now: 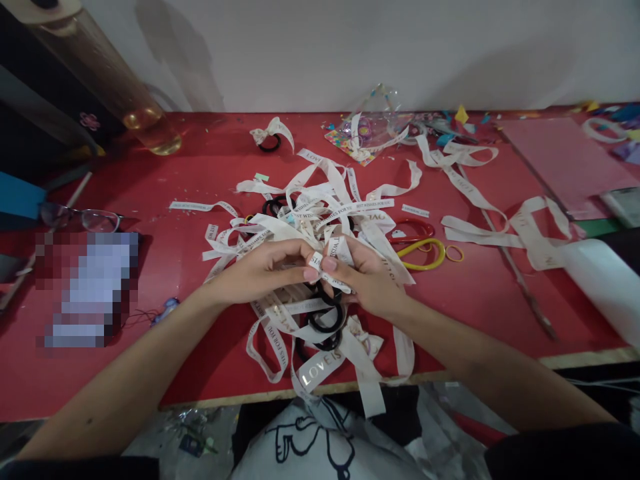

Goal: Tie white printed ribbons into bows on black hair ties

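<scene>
My left hand and my right hand meet over the middle of a heap of white printed ribbons. Both hands are closed, thumb tips almost together, pinching a short white ribbon with dark lettering between them. Just below my fingers lie black hair ties among the strips. A wider ribbon reading "LOVE IS" lies by the table's front edge. To the right of my right hand rest yellow-handled scissors, partly under ribbon.
A finished-looking bow on a black hair tie sits at the back. Glasses and a blurred-out phone lie left, near a tall bottle. A thin stick and a pink sheet lie right.
</scene>
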Available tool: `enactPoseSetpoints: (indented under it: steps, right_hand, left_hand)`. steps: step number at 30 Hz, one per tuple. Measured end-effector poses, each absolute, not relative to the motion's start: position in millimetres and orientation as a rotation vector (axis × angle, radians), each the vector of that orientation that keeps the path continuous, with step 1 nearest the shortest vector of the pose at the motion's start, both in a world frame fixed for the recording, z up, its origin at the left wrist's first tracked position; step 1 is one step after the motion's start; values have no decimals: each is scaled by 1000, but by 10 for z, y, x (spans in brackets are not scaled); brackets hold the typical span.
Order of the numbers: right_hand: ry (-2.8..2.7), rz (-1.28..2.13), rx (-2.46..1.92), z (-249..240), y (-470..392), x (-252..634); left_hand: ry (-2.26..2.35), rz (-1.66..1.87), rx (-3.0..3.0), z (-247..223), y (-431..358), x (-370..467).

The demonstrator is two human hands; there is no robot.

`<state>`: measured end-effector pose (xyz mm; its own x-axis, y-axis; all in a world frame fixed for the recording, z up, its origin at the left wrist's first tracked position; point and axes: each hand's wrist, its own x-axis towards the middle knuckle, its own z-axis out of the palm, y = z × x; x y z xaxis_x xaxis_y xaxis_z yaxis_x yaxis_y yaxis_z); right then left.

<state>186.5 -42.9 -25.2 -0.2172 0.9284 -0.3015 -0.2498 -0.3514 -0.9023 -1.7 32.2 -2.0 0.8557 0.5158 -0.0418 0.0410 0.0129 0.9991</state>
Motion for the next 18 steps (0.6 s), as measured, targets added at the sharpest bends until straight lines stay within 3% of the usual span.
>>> enactPoseSetpoints:
  steps: [12, 18]
  right_hand:
    - [-921, 1900, -936, -242, -403, 1895]
    - [-904, 1610, -1113, -230, -401, 1837]
  left_hand:
    - [411, 286, 1597, 11, 350, -55]
    - [540, 509, 1404, -73, 296, 13]
